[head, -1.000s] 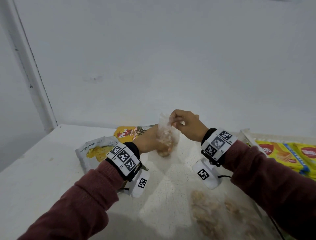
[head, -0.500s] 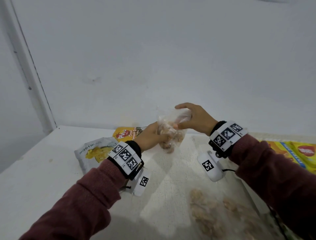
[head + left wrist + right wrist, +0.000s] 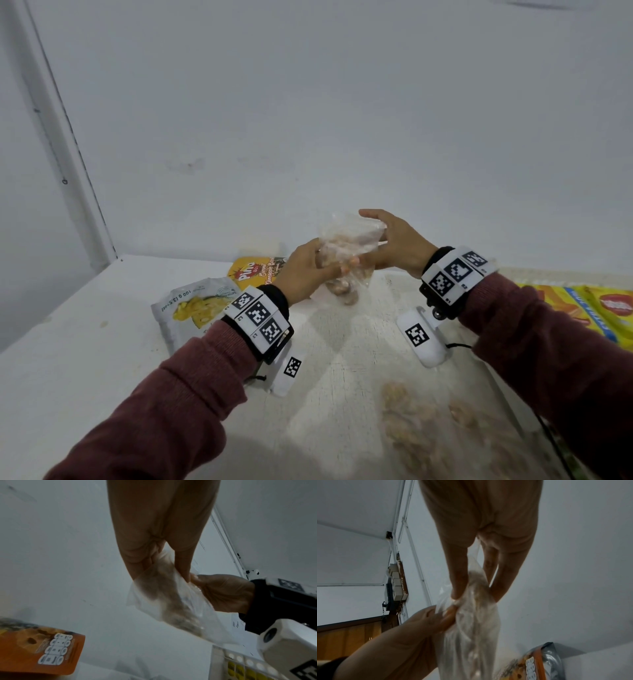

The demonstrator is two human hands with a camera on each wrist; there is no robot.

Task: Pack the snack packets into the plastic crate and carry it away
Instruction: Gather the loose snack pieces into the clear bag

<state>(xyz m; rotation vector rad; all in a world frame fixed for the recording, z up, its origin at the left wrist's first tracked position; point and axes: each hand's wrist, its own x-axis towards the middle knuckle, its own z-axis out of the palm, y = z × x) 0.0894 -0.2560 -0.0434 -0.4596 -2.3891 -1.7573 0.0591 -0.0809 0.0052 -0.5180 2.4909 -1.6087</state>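
A clear bag of pale snack pieces (image 3: 346, 246) hangs above the white table (image 3: 102, 342), held between both hands. My left hand (image 3: 342, 270) grips its lower left part, fingers curled round the plastic. My right hand (image 3: 373, 236) pinches its upper right end between thumb and fingers. In the left wrist view, the left hand's fingers (image 3: 181, 563) press into the bag (image 3: 168, 601), and the right hand (image 3: 223, 592) holds it from the right. In the right wrist view, the right hand's fingers (image 3: 458, 582) pinch the bag (image 3: 476, 628) with the left hand (image 3: 428, 622) below.
An orange packet (image 3: 255, 272) and a white-and-yellow packet (image 3: 195, 308) lie on the table behind my left wrist. Yellow packets (image 3: 599, 308) lie at the right. More clear snack bags (image 3: 428, 431) sit at the lower right. A perforated crate wall (image 3: 240, 666) shows in the left wrist view.
The clear bag has left the table and tilted up to the right. My right hand has shifted from pinching its top to holding its upper end; both hands rose.
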